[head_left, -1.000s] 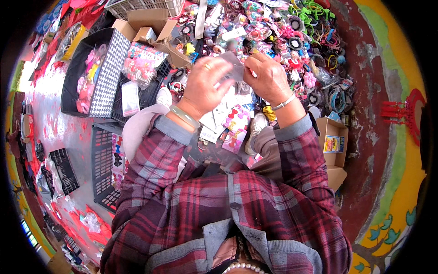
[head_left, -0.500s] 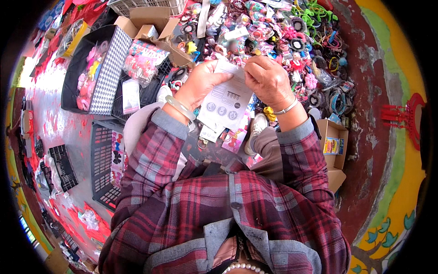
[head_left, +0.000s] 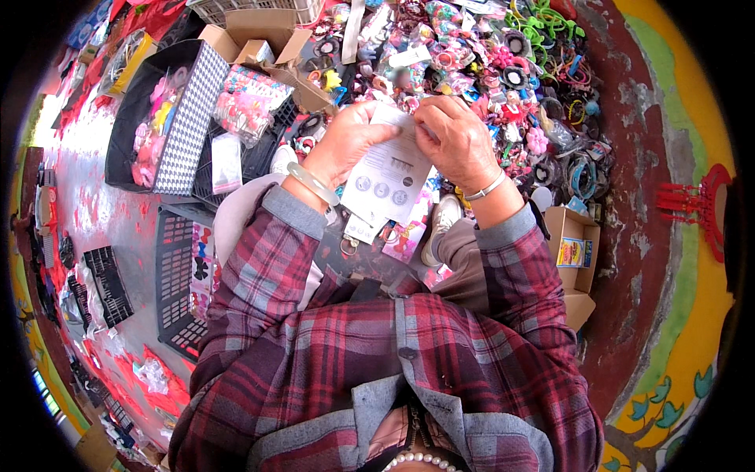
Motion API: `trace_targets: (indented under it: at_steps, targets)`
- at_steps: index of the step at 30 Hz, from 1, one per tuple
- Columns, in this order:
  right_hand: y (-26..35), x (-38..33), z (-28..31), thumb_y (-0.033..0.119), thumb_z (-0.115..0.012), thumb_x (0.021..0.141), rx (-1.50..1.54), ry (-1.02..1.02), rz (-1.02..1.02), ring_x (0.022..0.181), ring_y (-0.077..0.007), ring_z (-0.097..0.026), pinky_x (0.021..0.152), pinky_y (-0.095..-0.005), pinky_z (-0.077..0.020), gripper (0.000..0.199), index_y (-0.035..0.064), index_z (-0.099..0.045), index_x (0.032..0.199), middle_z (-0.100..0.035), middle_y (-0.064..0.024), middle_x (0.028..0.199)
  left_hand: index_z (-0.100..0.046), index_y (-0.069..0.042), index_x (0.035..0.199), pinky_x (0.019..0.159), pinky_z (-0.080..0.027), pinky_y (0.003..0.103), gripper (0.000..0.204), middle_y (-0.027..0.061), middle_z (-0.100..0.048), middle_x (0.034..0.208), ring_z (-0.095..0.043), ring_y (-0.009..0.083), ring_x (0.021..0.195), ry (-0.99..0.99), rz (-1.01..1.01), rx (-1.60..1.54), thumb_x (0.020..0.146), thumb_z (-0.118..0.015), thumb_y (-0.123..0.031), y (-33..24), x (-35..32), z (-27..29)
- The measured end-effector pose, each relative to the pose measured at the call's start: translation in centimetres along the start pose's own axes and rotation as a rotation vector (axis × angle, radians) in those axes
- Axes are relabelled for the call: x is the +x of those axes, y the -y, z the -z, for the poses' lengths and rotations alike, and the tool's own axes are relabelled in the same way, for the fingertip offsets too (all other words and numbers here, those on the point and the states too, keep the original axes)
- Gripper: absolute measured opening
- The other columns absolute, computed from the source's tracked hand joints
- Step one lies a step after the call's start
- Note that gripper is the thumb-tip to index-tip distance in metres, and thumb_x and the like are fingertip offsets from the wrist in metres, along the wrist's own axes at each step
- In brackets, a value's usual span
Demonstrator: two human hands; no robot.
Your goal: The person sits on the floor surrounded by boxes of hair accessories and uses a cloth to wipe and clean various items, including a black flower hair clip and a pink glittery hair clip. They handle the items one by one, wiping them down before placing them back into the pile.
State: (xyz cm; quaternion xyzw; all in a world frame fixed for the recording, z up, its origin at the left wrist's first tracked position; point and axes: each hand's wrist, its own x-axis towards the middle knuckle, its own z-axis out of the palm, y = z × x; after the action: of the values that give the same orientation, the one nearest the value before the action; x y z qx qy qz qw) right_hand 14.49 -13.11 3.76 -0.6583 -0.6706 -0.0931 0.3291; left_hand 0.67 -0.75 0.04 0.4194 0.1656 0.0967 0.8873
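A white printed card with round pictures on its lower part is held upright in front of me. My left hand is closed on its left edge, the thumb lying across the front. At the card's upper right edge, my right hand has its fingers pinched together; what sits between the fingertips is hidden. Below the card, a pink card and other small cards lie between my shoes. Just beyond both hands spreads a heap of hair accessories, many in clear bags.
To the left stand a houndstooth-patterned box with pink items, a grey plastic basket and an open cardboard box. Another cardboard box sits by my right elbow. A red stool-like object is at the far right.
My right hand has moved slightly left, its fingertips now against the card's upper right edge. The left hand and card have barely shifted.
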Motion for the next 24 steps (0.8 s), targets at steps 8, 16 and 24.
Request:
trace_targets:
  at_steps: [8,16,24]
  targets:
    - [0.2,0.2,-0.1,0.009,-0.057,0.075,-0.04,0.038,0.02,0.084,-0.0278,-0.056,0.074,-0.0363,-0.0466,0.008,0.0063,-0.057,0.082,-0.058,-0.008,0.088,-0.056,0.0,0.101,0.07,-0.052,0.027,0.02,0.0073,-0.063,0.091,-0.062,0.0143,0.079,-0.018,-0.039,0.114,0.081,-0.06,-0.002,0.0,0.1,-0.5]
    - [0.2,0.4,1.2,0.012,-0.065,0.073,0.092,0.077,-0.09,0.083,-0.0318,-0.056,0.073,-0.0394,-0.0453,0.02,0.0055,-0.057,0.091,-0.057,-0.0111,0.087,-0.056,0.002,0.1,0.068,-0.053,0.027,0.018,0.0091,-0.063,0.09,-0.063,0.0152,0.077,-0.071,-0.063,0.076,0.083,-0.059,-0.002,-0.3,-0.1,-0.1]
    - [-0.3,-0.5,1.0,0.012,-0.064,0.074,-0.038,0.063,-0.08,0.073,-0.0279,-0.058,0.064,-0.0365,-0.0474,0.014,0.0072,-0.058,0.086,-0.057,-0.0074,0.078,-0.055,0.003,0.101,0.068,-0.054,0.029,0.02,0.0113,-0.064,0.092,-0.064,0.0169,0.077,-0.065,-0.047,-0.025,0.083,-0.06,-0.004,-0.2,0.0,0.0]
